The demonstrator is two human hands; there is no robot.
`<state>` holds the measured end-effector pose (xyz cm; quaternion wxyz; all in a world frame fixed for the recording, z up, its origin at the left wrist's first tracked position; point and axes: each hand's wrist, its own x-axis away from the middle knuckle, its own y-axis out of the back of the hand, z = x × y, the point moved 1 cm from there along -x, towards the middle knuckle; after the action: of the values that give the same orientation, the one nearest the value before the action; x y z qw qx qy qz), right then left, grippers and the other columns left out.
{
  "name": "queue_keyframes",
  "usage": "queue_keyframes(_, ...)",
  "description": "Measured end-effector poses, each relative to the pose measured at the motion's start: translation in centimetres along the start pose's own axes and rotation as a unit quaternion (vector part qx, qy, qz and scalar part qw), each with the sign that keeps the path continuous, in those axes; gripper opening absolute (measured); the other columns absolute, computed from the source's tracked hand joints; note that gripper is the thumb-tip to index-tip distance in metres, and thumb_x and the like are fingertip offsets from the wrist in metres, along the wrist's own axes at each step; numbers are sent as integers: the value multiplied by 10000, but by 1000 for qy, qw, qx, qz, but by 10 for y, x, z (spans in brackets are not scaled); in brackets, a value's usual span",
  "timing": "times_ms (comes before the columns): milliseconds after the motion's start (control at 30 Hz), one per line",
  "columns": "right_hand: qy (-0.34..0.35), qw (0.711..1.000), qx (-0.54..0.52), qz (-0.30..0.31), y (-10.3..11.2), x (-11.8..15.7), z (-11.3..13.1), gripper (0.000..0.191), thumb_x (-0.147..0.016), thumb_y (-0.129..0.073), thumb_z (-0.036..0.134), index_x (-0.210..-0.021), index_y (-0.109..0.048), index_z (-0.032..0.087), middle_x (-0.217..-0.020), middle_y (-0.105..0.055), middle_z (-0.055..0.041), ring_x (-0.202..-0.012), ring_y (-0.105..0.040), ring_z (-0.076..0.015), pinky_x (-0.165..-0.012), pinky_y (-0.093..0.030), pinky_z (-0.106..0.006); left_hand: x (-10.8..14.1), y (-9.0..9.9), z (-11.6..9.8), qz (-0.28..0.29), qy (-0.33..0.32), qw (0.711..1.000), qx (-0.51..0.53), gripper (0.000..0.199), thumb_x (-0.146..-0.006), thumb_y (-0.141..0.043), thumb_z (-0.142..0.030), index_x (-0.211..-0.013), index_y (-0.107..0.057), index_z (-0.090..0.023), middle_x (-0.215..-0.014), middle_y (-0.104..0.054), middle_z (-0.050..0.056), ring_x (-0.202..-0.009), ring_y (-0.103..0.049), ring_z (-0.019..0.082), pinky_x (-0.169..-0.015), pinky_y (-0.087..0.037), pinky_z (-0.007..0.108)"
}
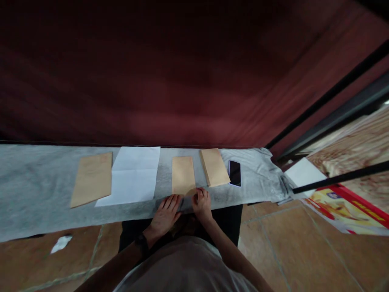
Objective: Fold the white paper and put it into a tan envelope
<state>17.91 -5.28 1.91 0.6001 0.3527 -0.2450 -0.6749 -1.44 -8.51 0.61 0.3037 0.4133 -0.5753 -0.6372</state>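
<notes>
A brown paper envelope (183, 174) lies in front of me on the grey cloth, its near end towards my body. My left hand (166, 213) rests at its near left corner, fingers stretched out and lying flat. At the near right corner my right hand (201, 202) has its fingers curled, with thumb and fingertips pinched at the envelope's edge by the flap. A stack of brown envelopes (216, 167) lies to the right. On the left are white sheets of paper (133, 178) with a crease, and more brown envelopes (92, 178) partly over them.
A phone (235, 173) lies right of the stack. The narrow surface under the grey cloth (36, 182) ends at a dark red curtain-like wall (182, 101). At right are black bars (340, 176) and a colourful box (349, 209). Crumpled white paper (61, 243) lies on the tiled floor.
</notes>
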Motion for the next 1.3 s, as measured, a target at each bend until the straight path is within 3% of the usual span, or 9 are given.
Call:
queue_keyframes(100,-86,986,-140,9,-5,-10,-1,220,-876,-507,209,-1058,-624,172,-998,-690,-117,-970,-647,-264,-913,-520,-427,0,-1,0,-28,-1,1000,5,517,-976,-469,-318,-1461,-522,-146,-1431,-605,137,-1333,-536,293,-1095,-413,445)
queue_keyframes(200,-135,970,-203,16,-9,-14,-4,242,-871,-509,260,-1089,-591,195,-820,-686,-44,-722,-664,-217,-703,-558,-354,1,-3,1,-54,-2,999,7,512,-975,-459,-309,-1455,-527,-147,-1420,-614,135,-1313,-551,291,-1067,-432,443)
queue_keyframes(333,-202,928,-310,35,-13,-15,-4,288,-835,-562,373,-1063,-602,202,-687,-640,6,-501,-573,-166,-468,-486,-285,1,-4,1,-78,-9,997,22,518,-990,-456,-350,-1458,-517,-136,-1423,-608,142,-1323,-541,288,-1088,-418,445)
queue_keyframes(467,-218,902,-371,27,-11,-20,0,270,-797,-561,461,-899,-589,213,-609,-589,31,-487,-539,-148,-443,-473,-264,-1,0,0,-88,-9,995,39,553,-1012,-439,-409,-1496,-465,-143,-1448,-584,144,-1322,-538,285,-1098,-415,449)
queue_keyframes(600,-208,891,-403,-5,6,-35,-2,271,-766,-557,487,-816,-568,221,-615,-568,43,-519,-527,-123,-485,-468,-237,0,2,2,-101,10,993,54,599,-1032,-390,-405,-1584,-311,-188,-1536,-490,146,-1337,-526,290,-1088,-427,455)
queue_keyframes(733,-192,893,-404,-49,41,-59,-23,253,-757,-563,452,-850,-583,218,-660,-587,36,-570,-546,-120,-535,-472,-227,3,-3,4,-114,16,992,58,632,-1036,-372,-399,-1614,-218,-193,-1561,-449,165,-1340,-529,298,-1063,-454,450)
queue_keyframes(933,-212,906,-349,-108,92,-88,-73,243,-754,-578,413,-887,-581,210,-633,-617,42,-516,-532,-112,-510,-449,-220,3,-7,5,-116,-27,992,36,603,-1010,-425,-416,-1576,-348,-222,-1524,-510,145,-1325,-552,317,-1121,-404,507)
queue_keyframes(1133,-240,929,-246,-138,107,-83,-99,196,-795,-562,353,-854,-650,188,-596,-644,27,-484,-567,-132,-481,-448,-229,4,-6,6,-97,-10,994,49,558,-1017,-413,-408,-1534,-425,-197,-1518,-518,139,-1351,-529,292,-1119,-424,470)
queue_keyframes(1300,-255,946,-135,-148,109,-79,-98,201,-860,-543,293,-944,-700,200,-711,-709,-15,-626,-661,-172,-613,-503,-263,5,-1,13,-105,22,992,69,562,-1026,-391,-391,-1553,-379,-193,-1541,-485,143,-1428,-439,291,-1145,-398,485)
